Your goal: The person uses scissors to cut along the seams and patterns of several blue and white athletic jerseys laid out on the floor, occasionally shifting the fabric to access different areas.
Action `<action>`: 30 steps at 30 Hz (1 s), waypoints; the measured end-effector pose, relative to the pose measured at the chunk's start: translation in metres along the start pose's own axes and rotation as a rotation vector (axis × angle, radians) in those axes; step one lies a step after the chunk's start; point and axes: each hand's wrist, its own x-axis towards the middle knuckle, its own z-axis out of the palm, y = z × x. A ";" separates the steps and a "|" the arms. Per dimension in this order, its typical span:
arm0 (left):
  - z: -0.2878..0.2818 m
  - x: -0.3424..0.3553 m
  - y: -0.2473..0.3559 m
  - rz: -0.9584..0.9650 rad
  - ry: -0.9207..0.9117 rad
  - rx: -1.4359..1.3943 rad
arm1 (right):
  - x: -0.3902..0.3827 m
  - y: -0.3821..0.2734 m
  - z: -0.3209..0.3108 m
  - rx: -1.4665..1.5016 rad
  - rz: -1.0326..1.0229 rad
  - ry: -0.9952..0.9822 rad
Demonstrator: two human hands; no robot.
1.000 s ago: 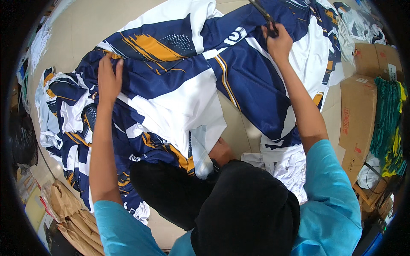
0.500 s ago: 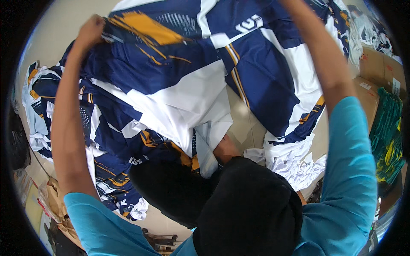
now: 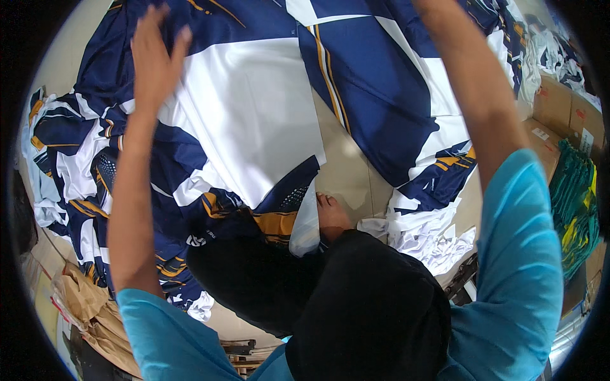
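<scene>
My left hand [image 3: 155, 60] is open, thumb and fingers apart, over a navy and white garment piece [image 3: 254, 95] with orange streaks, spread on the floor. It seems to lie just above or on the cloth; contact is hard to tell. My right forearm [image 3: 473, 82] reaches past the top edge, so that hand is out of the picture. Beneath the arm lies another navy panel [image 3: 372, 89] with white areas and an orange-white stripe. Near my bare foot [image 3: 332, 216], the white part ends beside a folded navy, orange and pale grey cloth corner [image 3: 305, 216].
Crumpled garment pieces [image 3: 82, 165] heap at the left. White scraps [image 3: 422, 241] lie right of my foot. Cardboard boxes [image 3: 565, 120] and a stack of green and yellow cloth [image 3: 575, 209] stand at the right. Brown paper [image 3: 95, 305] sits at lower left.
My left hand has let go of the garment's edge and opened, moving slightly right. The white part now lies flatter, and the navy cloth has shifted toward the top.
</scene>
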 end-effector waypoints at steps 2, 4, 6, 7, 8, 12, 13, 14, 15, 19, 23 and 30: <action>-0.012 -0.064 0.026 -0.099 -0.189 0.099 | -0.074 0.007 -0.058 -0.102 0.083 -0.055; -0.027 -0.102 0.036 -0.285 -0.258 0.205 | -0.144 0.009 -0.114 -0.185 0.206 -0.127; -0.042 -0.127 0.041 -0.315 -0.293 0.221 | -0.210 0.001 -0.163 -0.117 0.340 -0.142; -0.049 -0.137 0.045 -0.316 -0.341 0.259 | -0.241 -0.004 -0.184 -0.061 0.405 -0.137; -0.055 -0.147 0.050 -0.313 -0.373 0.290 | -0.266 -0.007 -0.206 -0.035 0.426 -0.177; -0.075 -0.181 0.068 -0.344 -0.497 0.319 | -0.332 0.012 -0.261 -0.048 0.268 -0.246; -0.080 -0.191 0.074 -0.322 -0.520 0.328 | -0.343 0.020 -0.273 -0.053 0.276 -0.262; -0.085 -0.201 0.082 -0.347 -0.600 0.334 | -0.352 0.028 -0.283 -0.057 0.283 -0.280; -0.089 -0.210 0.090 -0.321 -0.616 0.331 | -0.359 0.036 -0.293 -0.061 0.282 -0.286; -0.110 -0.238 0.140 -0.244 -0.804 0.253 | -0.372 0.063 -0.327 -0.024 0.338 -0.300; -0.122 -0.243 0.213 -0.484 -1.154 0.322 | -0.379 0.072 -0.352 -0.052 0.415 -0.342; -0.147 -0.187 0.212 -0.396 -1.016 0.420 | -0.392 0.041 -0.388 -0.069 0.448 -0.386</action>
